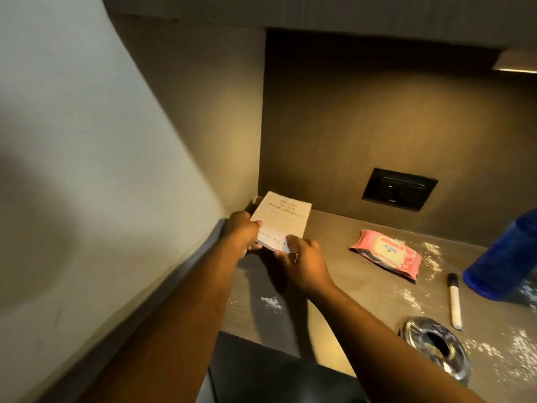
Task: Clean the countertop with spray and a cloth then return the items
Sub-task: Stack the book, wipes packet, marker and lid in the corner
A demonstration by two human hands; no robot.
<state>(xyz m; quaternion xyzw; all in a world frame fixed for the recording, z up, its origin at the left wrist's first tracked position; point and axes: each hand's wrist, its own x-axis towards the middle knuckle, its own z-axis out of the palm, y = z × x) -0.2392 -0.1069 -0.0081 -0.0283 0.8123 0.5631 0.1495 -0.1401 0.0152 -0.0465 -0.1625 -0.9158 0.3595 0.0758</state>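
Note:
A pale paperback book (280, 219) is at the far left corner of the brown countertop (363, 289), tilted up toward the wall. My left hand (242, 232) grips its left edge and my right hand (302, 258) holds its near right corner. White powder is scattered over the counter in patches (271, 302). A blue bottle (502, 257) stands at the right edge of view, blurred. No cloth shows.
A pink pack of wipes (388, 255) lies mid-counter. A white marker with a black cap (454, 299) lies near the bottle. A glass ashtray (436, 346) sits near the front edge. A black wall socket (399, 189) is on the back panel. A white wall (87, 170) closes the left side.

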